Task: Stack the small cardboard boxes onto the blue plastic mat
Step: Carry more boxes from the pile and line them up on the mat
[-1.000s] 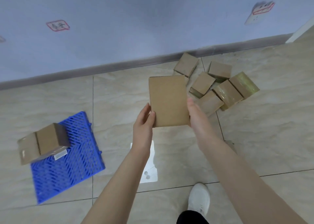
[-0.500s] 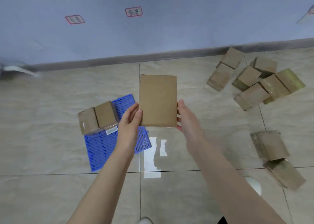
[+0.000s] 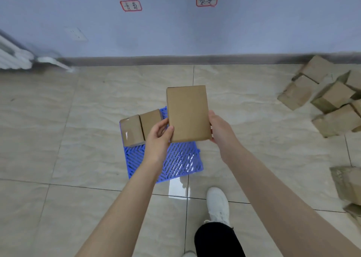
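Swung leftward, the cardboard box (image 3: pixel 187 113) now hangs over the blue mat (image 3: pixel 179 159), my left hand (image 3: pixel 158 137) and right hand (image 3: pixel 220 129) clasping its lower edges. Beige tiled floor (image 3: pixel 78 139) meets a pale wall (image 3: pixel 254 22); another box (image 3: pixel 140 127) occupies the mat's far-left corner, with loose boxes (image 3: pixel 328 96) well right.

Tiled floor (image 3: pixel 78 129) w/ blue mat (image 3: pixel 175 165), loose boxes (image 3: pixel 336 98) at rt.

Plain brown cardboard box (image 3: pixel 188 113); blue lattice-patterned mat (image 3: pixel 179 159); beige marbled floor tiles (image 3: pixel 78 139); white shoe (image 3: pixel 218 204)
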